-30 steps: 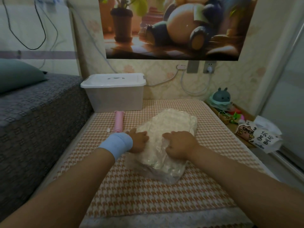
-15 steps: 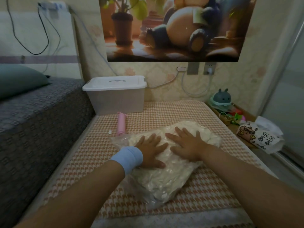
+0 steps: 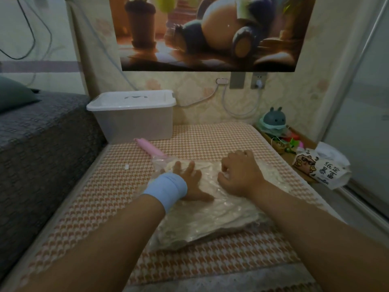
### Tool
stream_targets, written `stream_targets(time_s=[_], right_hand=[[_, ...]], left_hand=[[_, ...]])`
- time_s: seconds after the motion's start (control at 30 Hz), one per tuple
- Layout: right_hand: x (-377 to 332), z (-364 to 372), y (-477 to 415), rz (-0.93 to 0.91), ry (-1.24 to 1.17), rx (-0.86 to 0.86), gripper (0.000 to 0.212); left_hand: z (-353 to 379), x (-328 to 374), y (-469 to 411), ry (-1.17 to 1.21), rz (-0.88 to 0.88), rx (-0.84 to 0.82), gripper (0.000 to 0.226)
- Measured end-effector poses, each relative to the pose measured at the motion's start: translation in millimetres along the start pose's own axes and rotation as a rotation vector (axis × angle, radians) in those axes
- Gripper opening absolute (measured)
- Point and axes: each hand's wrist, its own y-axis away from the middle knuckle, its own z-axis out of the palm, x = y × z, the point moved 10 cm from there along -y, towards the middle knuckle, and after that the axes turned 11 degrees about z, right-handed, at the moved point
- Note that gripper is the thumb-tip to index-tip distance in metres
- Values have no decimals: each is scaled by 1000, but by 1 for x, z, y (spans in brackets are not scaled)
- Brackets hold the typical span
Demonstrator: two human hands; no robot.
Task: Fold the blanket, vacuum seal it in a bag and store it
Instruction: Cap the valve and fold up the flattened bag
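A clear plastic vacuum bag (image 3: 212, 220) with a folded cream blanket inside lies flat on the orange houndstooth mat (image 3: 117, 192). My left hand (image 3: 189, 182), with a light blue wristband, presses palm down on the bag's far left part, fingers spread. My right hand (image 3: 240, 173) rests on the bag's far middle with fingers curled, knuckles up; whether it pinches the plastic I cannot tell. A pink hand pump (image 3: 150, 149) lies just beyond the bag's far left corner.
A lidded translucent storage box (image 3: 134, 116) stands at the mat's far left against the wall. A grey bed (image 3: 42, 140) rises on the left. On the right sit a low shelf with a teal toy (image 3: 273, 120) and a printed paper pack (image 3: 320, 169).
The bag has turned and shifted right, lying flatter. My right hand went from flat with spread fingers to curled. The view moved closer and left.
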Motion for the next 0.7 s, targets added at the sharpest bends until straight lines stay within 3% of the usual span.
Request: stream_targets(time_s=[0.13, 0.2, 0.37, 0.53, 0.63, 0.7], right_hand=[[1, 55, 11, 39, -20, -444, 73], [-2, 66, 13, 39, 62, -558, 73], [-8, 58, 7, 50, 107, -534, 72], [-34, 52, 11, 5, 136, -549, 75], [-65, 52, 20, -47, 111, -578, 76], [-84, 55, 25, -64, 90, -587, 75]], left_hand=[[17, -21, -10, 46, -21, 87, 105], [19, -27, -14, 71, 3, 98, 105], [6, -29, -12, 81, 31, 102, 111], [4, -47, 5, 205, -25, 82, 138], [14, -67, 27, 92, -88, 6, 140], [30, -83, 41, 152, -146, 11, 135]])
